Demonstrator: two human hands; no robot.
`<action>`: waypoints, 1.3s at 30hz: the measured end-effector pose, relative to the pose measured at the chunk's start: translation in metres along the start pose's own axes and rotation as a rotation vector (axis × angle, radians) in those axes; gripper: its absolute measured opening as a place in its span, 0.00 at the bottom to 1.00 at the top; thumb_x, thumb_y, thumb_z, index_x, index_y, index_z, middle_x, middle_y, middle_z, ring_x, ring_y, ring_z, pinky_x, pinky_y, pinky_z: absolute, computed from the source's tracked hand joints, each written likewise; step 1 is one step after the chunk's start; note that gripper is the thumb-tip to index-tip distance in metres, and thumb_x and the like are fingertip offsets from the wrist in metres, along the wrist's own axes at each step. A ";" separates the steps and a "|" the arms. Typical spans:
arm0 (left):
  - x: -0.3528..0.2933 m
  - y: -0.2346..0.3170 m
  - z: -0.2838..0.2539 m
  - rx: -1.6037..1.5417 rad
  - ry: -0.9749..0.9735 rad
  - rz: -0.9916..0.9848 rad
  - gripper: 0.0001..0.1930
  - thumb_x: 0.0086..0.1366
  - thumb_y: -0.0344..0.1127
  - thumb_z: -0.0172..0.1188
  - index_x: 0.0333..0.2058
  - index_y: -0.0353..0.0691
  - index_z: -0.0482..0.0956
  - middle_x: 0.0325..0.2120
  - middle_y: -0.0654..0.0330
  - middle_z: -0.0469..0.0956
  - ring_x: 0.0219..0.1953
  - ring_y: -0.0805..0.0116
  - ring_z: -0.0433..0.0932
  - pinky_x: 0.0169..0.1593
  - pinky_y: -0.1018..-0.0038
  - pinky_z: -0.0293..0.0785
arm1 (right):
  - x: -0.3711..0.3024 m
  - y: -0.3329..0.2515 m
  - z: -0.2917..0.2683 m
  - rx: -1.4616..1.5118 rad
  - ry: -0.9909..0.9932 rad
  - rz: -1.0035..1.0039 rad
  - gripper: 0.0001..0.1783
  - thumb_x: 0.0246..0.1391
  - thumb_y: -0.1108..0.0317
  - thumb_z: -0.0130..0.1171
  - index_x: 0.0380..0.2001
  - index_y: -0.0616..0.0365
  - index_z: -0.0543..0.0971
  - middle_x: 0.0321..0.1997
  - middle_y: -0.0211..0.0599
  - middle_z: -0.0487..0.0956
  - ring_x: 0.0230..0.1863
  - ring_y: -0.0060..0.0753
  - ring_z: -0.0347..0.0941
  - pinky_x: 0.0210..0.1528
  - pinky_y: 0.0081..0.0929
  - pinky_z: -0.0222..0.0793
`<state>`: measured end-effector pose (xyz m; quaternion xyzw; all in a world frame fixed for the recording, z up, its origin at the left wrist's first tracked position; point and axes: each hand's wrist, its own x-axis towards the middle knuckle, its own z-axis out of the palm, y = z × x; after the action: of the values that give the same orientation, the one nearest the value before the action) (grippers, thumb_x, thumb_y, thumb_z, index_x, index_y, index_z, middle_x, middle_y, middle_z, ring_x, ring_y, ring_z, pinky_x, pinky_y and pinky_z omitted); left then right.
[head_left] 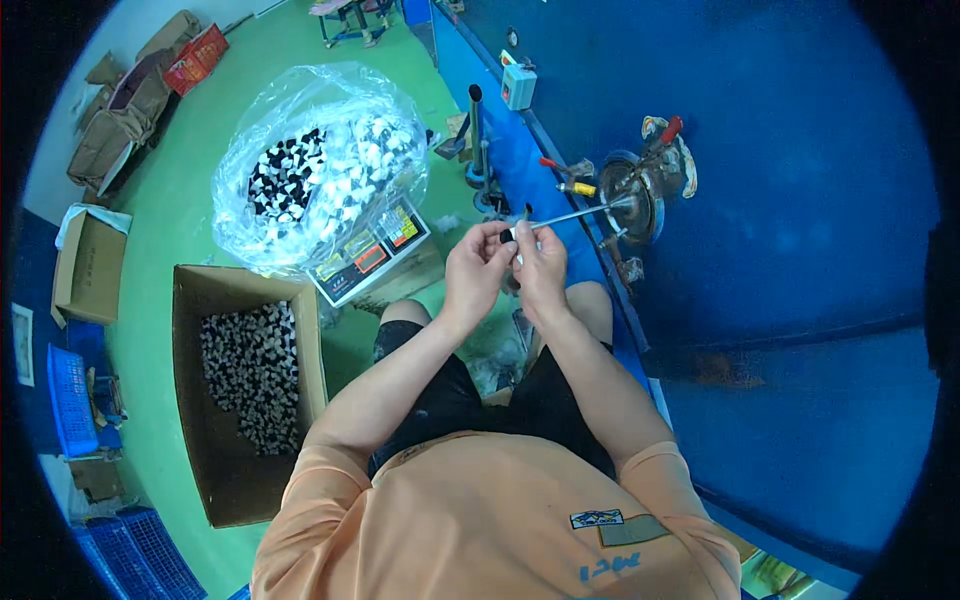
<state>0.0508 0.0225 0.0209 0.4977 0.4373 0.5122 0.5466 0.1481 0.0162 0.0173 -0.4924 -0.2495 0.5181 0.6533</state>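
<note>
- Piece [507, 237], small, black and white; centre of frame, between both hands;
- Left hand [474, 274]; fingertips pinching the piece;
- Right hand [541, 275]; fingers curled beside it, at near end of metal rod [580, 213]; exact grip cannot be told;
- Cardboard box [187, 420], left; clear bag [335, 82], upper left; both containing similar pieces
</note>
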 end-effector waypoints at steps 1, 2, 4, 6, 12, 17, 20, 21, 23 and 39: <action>0.001 -0.001 0.000 -0.002 0.001 0.002 0.11 0.63 0.23 0.58 0.44 0.34 0.78 0.27 0.63 0.76 0.27 0.78 0.72 0.33 0.83 0.70 | 0.000 0.000 0.000 -0.001 -0.002 -0.002 0.11 0.65 0.61 0.55 0.33 0.56 0.73 0.20 0.22 0.67 0.17 0.11 0.57 0.17 0.13 0.49; 0.002 -0.001 0.000 0.054 0.004 0.028 0.11 0.62 0.22 0.58 0.44 0.34 0.78 0.27 0.63 0.77 0.27 0.79 0.72 0.33 0.83 0.70 | 0.001 0.000 -0.001 -0.015 -0.009 -0.004 0.11 0.65 0.60 0.54 0.33 0.56 0.73 0.20 0.22 0.67 0.17 0.11 0.57 0.17 0.13 0.49; 0.003 -0.002 -0.001 0.167 0.013 0.079 0.11 0.62 0.22 0.59 0.43 0.34 0.78 0.28 0.63 0.77 0.27 0.79 0.72 0.33 0.83 0.69 | 0.003 0.002 -0.004 -0.044 -0.024 -0.008 0.11 0.66 0.60 0.54 0.34 0.56 0.73 0.20 0.23 0.67 0.17 0.12 0.57 0.17 0.13 0.49; 0.002 -0.004 -0.002 0.223 0.018 0.105 0.11 0.61 0.22 0.59 0.43 0.34 0.78 0.28 0.63 0.77 0.27 0.79 0.71 0.33 0.83 0.69 | 0.003 0.005 -0.005 -0.058 -0.032 -0.010 0.12 0.66 0.59 0.53 0.34 0.56 0.73 0.20 0.23 0.67 0.17 0.12 0.57 0.17 0.13 0.49; -0.017 0.010 -0.048 0.003 0.279 0.115 0.08 0.65 0.30 0.58 0.42 0.36 0.77 0.29 0.60 0.78 0.29 0.74 0.75 0.35 0.78 0.72 | -0.004 0.013 -0.012 -0.018 -0.199 0.083 0.18 0.70 0.52 0.44 0.38 0.56 0.73 0.21 0.24 0.69 0.18 0.14 0.59 0.17 0.13 0.49; -0.026 0.044 -0.111 -0.507 0.761 0.201 0.12 0.68 0.38 0.57 0.45 0.37 0.75 0.32 0.60 0.77 0.34 0.72 0.75 0.40 0.77 0.72 | -0.024 0.008 -0.022 0.088 -0.297 0.209 0.23 0.71 0.48 0.37 0.41 0.56 0.73 0.22 0.25 0.70 0.20 0.14 0.61 0.18 0.13 0.51; -0.040 0.027 -0.084 0.102 0.262 -0.093 0.12 0.66 0.36 0.59 0.45 0.36 0.76 0.34 0.59 0.77 0.35 0.72 0.75 0.40 0.77 0.73 | -0.021 0.011 -0.008 0.028 -0.286 0.207 0.28 0.71 0.45 0.31 0.41 0.56 0.72 0.20 0.27 0.70 0.18 0.15 0.61 0.18 0.14 0.52; -0.042 0.018 -0.073 0.228 0.144 -0.054 0.11 0.66 0.33 0.59 0.44 0.36 0.77 0.36 0.59 0.78 0.35 0.73 0.75 0.41 0.78 0.73 | -0.021 0.013 -0.005 0.026 -0.290 0.208 0.28 0.71 0.45 0.31 0.41 0.56 0.72 0.20 0.27 0.70 0.18 0.15 0.61 0.18 0.14 0.52; -0.041 0.005 -0.046 0.275 -0.001 -0.062 0.09 0.62 0.28 0.60 0.41 0.34 0.79 0.34 0.58 0.77 0.34 0.71 0.74 0.39 0.77 0.73 | -0.018 0.023 -0.002 -0.078 -0.306 0.064 0.24 0.71 0.48 0.35 0.41 0.56 0.72 0.22 0.28 0.71 0.19 0.16 0.62 0.19 0.14 0.54; -0.016 -0.011 -0.018 -0.117 0.079 -0.176 0.09 0.65 0.24 0.57 0.44 0.31 0.78 0.31 0.60 0.79 0.29 0.75 0.75 0.37 0.83 0.74 | -0.026 0.027 -0.006 -0.054 -0.164 0.105 0.08 0.67 0.65 0.47 0.40 0.57 0.72 0.27 0.30 0.71 0.23 0.17 0.63 0.21 0.15 0.57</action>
<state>0.0324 0.0085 0.0073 0.4040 0.4698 0.5060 0.6000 0.1328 -0.0112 -0.0045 -0.4782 -0.2900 0.5832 0.5892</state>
